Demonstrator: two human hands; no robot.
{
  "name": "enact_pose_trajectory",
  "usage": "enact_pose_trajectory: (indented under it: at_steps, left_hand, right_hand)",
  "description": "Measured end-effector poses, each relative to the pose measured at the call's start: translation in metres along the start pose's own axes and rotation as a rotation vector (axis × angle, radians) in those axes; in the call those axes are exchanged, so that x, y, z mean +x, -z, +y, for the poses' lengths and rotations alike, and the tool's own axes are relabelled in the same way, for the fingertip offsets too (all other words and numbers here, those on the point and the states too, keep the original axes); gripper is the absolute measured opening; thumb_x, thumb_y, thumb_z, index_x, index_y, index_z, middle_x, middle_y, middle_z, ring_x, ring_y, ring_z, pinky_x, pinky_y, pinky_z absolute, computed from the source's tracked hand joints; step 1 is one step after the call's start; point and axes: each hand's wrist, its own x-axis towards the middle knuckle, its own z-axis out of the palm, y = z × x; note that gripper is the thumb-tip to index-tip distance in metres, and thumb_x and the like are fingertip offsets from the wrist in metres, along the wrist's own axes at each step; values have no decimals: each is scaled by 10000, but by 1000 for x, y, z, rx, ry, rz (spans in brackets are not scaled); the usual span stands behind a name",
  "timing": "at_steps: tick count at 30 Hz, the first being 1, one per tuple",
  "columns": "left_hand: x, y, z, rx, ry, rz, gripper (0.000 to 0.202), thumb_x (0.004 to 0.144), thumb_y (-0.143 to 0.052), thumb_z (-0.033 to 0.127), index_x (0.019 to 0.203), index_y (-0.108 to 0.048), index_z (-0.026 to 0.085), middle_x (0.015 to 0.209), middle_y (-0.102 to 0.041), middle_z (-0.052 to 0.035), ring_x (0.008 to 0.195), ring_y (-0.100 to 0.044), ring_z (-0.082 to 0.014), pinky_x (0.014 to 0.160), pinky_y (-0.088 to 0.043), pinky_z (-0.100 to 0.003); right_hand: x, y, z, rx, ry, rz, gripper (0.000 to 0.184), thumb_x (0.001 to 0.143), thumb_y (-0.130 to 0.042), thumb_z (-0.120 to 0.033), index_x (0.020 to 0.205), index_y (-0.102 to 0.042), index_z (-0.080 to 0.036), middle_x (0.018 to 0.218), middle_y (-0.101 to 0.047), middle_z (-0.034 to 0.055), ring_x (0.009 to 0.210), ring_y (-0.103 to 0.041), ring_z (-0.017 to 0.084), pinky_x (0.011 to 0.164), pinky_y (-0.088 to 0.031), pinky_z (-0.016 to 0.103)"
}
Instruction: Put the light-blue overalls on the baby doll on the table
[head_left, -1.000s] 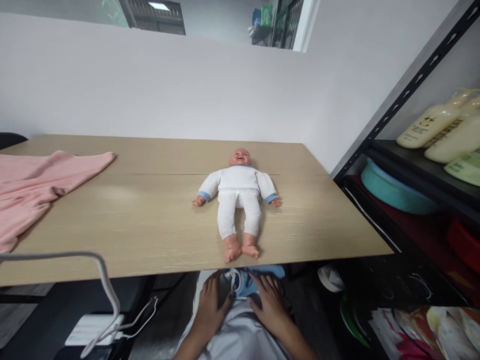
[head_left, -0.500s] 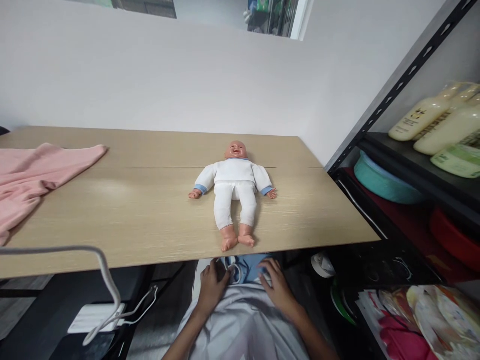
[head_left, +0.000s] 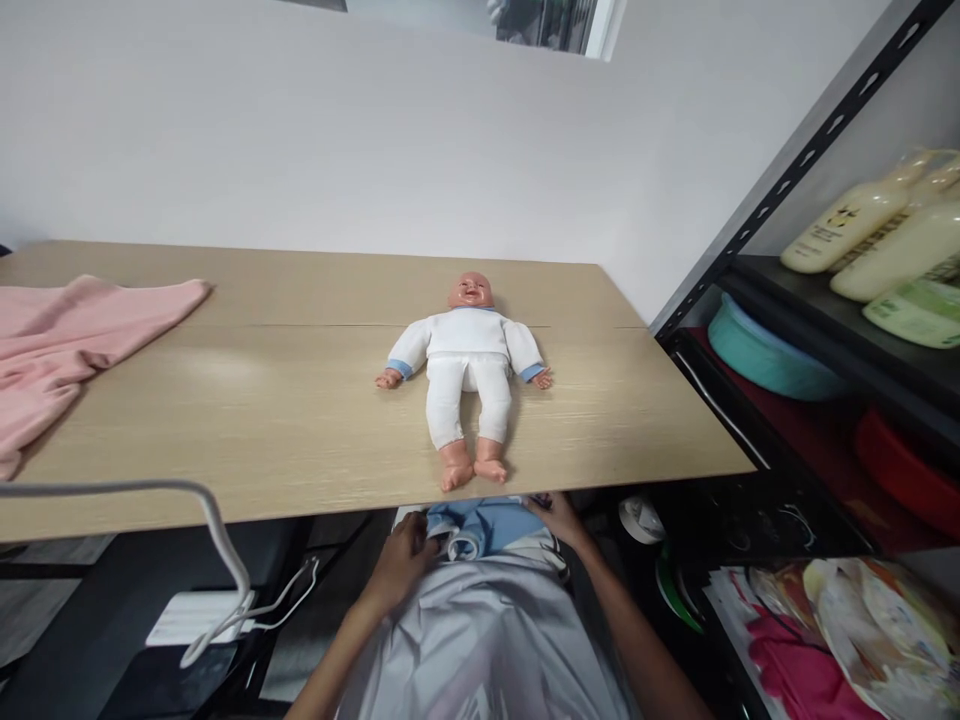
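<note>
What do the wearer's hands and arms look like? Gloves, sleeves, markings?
Left hand and right hand: no gloves. No sleeves on the visible forearms, no watch or bracelet seen. Rings: can't tell. Smooth grey cloth covers the lap.

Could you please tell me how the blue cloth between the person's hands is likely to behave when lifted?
The blue cloth will probably be floppy and droop, as it lies in soft folds. It seems unlikely to roll, being bunched rather than round. Its pale-edged curl may loosen or unfurl, since it looks turned over on itself near the left hand.
</note>
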Motion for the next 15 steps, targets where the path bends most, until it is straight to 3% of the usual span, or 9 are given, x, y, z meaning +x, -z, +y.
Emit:
enact_pose_trajectory:
  at_steps: [3, 5, 7, 9, 11, 13, 15]
  left_hand:
    - [-23, 20, -3, 92, 61, -5, 417, 846, -629, 448, 1177, -700, 204, 1249, -796, -175, 1197, -767, -401, 1037, -602, -521]
    - [-38, 36, 6, 134, 64, 7, 443, 902, -616, 499, 1227, -707, 212, 1327, -779, -196, 1265, -743, -442, 1080, -581, -584]
    - [-54, 53, 26, 77, 1, -10, 435, 983, -578, 572, 1205, -721, 227, 1287, -789, -190, 1223, -751, -447, 1082, -577, -612]
    - [-69, 73, 54, -87, -108, -91, 380, 1065, -562, 591, 1172, -731, 268, 1243, -798, -131, 1194, -761, -377, 1106, -582, -541]
    - [-81, 92, 83, -227, -201, -144, 304, 1126, -574, 546, 1245, -715, 304, 1313, -771, -90, 1289, -724, -323, 1151, -563, -471]
    - [-84, 110, 109, -290, -302, -125, 314, 1116, -663, 481, 1400, -658, 346, 1482, -697, -83, 1442, -639, -311, 1253, -495, -465]
    - [-76, 125, 129, -329, -405, -147, 500, 1080, -749, 435, 1545, -569, 392, 1651, -586, -83, 1579, -528, -324, 1338, -410, -495]
  right_hand:
    - [-22, -7, -22, -43, 114, -108, 337, 912, -763, -543, 943, -727, -209, 1023, -801, 109, 1071, -730, 298, 1089, -560, 500]
    - [-42, -12, -40, -70, 174, -184, 238, 983, -706, -449, 1049, -714, -220, 1129, -795, 108, 1134, -724, 281, 1112, -544, 471]
    - [-62, -15, -62, -93, 210, -276, 186, 1027, -670, -377, 1153, -694, -242, 1166, -790, 81, 1106, -738, 253, 1070, -561, 429]
    - [-79, -14, -87, -121, 254, -405, 178, 1036, -673, -319, 1207, -683, -268, 1170, -798, 50, 1080, -759, 232, 1021, -575, 380]
    - [-88, -9, -116, -177, 343, -535, 214, 1030, -655, -256, 1244, -658, -263, 1202, -800, 60, 1126, -769, 239, 1024, -576, 369]
    - [-89, 0, -145, -178, 433, -550, 250, 995, -659, -216, 1242, -641, -255, 1190, -802, 66, 1087, -779, 232, 990, -587, 350]
    - [-83, 10, -171, -118, 557, -523, 264, 941, -668, -181, 1192, -629, -252, 1131, -797, 53, 975, -775, 203, 905, -596, 311]
